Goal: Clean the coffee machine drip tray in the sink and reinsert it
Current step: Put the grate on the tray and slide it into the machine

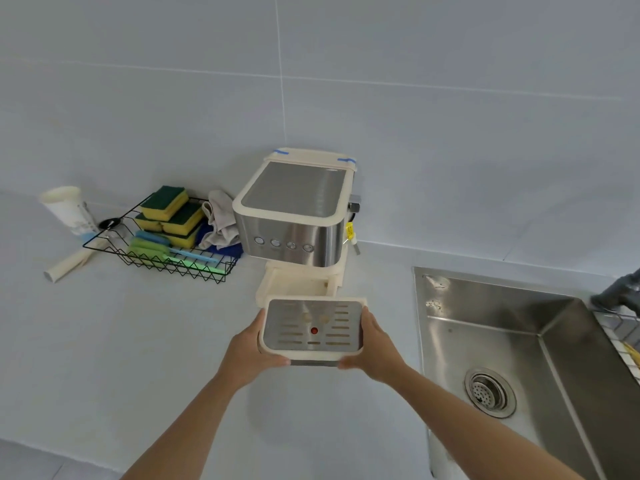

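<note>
a pale desk [145,341] is seen carrying a coffee machine [294,220], a black wire rack [162,251] of sponges, a white cup [69,209] and a tube [67,265], beside a steel sink [485,306].

- I see the drip tray [313,327]: brushed metal grate, cream plastic rim.
- Coffee machine [294,216]: shiny steel front.
- Sink [491,327]: scuffed stainless steel.
- Tabletop [138,341]: smooth matt white.

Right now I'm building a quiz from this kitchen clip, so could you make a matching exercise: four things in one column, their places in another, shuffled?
Things:
1. drip tray
2. sponges
3. drain strainer
4. white cup

Places:
A. in the wire basket
B. far left on the counter, by the wall
C. held between the left hand and right hand
D. at the sink bottom

Pairs: 1-C, 2-A, 3-D, 4-B
</note>
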